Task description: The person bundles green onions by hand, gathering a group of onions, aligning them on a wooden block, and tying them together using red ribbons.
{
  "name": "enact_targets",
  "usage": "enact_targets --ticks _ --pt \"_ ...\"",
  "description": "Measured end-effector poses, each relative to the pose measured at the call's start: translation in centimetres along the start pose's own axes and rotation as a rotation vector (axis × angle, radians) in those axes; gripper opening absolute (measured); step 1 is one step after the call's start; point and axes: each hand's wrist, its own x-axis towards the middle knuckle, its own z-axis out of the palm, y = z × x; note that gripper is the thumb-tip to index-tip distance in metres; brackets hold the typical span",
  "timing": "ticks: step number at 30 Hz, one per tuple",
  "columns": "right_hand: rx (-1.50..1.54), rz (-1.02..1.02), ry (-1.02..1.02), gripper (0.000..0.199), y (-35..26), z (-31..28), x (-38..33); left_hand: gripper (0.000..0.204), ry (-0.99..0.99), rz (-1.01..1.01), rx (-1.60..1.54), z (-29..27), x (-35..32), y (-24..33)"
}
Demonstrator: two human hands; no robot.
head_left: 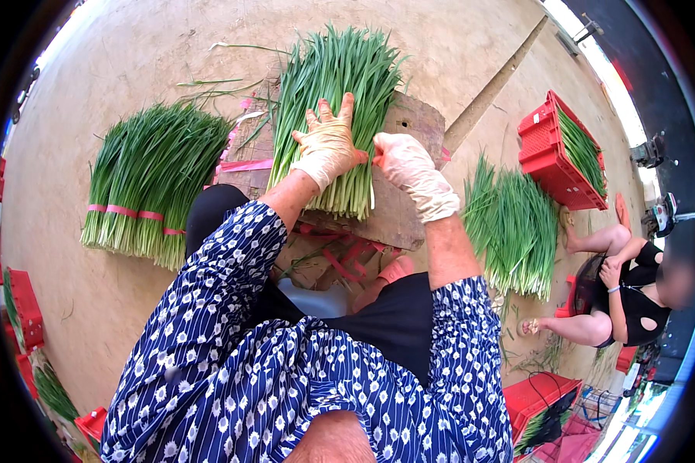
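A thick bunch of Chinese chives, green leaves pointing away and pale stems toward me, lies on a worn wooden board in front of me. My left hand, in a thin pale glove with bare fingertips, presses on the bunch with fingers spread. Against the bunch's right edge, my gloved right hand is closed; what its fingers hold, if anything, is hidden. A pink ribbon comes out from the bunch's left side across the board.
Chive bundles tied with pink bands stand at left. Loose chives lie at right, near a red crate of chives. A seated person is at far right. More red crates line the left edge. Pink ribbon scraps lie below the board.
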Motion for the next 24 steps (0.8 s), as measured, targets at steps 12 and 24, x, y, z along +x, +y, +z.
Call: enact_targets --ticks 12,24 --pt "0.309 -0.056 0.102 0.011 -2.2 1.2 5.1 0.111 -0.003 0.029 -0.185 0.6 1.2 -0.9" --pt "1.259 0.189 -0.056 0.042 0.6 -1.8 2.0 0.101 -0.004 -0.011 -0.088 0.1 -0.5 0.1"
